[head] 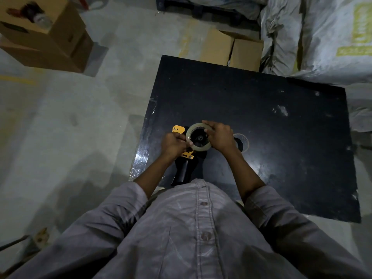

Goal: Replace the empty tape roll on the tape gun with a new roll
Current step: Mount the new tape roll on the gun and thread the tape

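Upper left of the frame: 1 open cardboard box (43, 35) stands on the concrete floor (66, 121), with dark items inside that are too dim to identify.

Centre of the frame: a black tabletop (261, 121) carries the work. The tape gun (186, 158) lies near the tabletop's lower-left edge, its black handle pointing toward the person and its yellow plate toward the upper left.

The left hand (174, 144) is closed, fingers curled, gripping the tape gun at the yellow section just left of the roll. Whether the fingertips also pinch a tape end cannot be determined.

The new tape roll (199, 137) sits on the black hub of the tape gun, directly between the 2 hands. The roll face is turned up toward the camera.

The right hand (219, 135) is curled over the upper right rim of the new tape roll, fingers in contact with its outer edge and thumb on the near side.

Just right of the right hand, 1 second ring, the empty tape roll (242, 142), lies flat on the tabletop, partly covered by the right wrist.

Upper centre: 2 closed cardboard cartons (231, 49) stand against the far tabletop edge. Upper right: large grey sacks (314, 37) are stacked, 1 bearing a yellow print.

Lower frame: the person's grey buttoned shirt (191, 234), sleeves rolled to the forearm.
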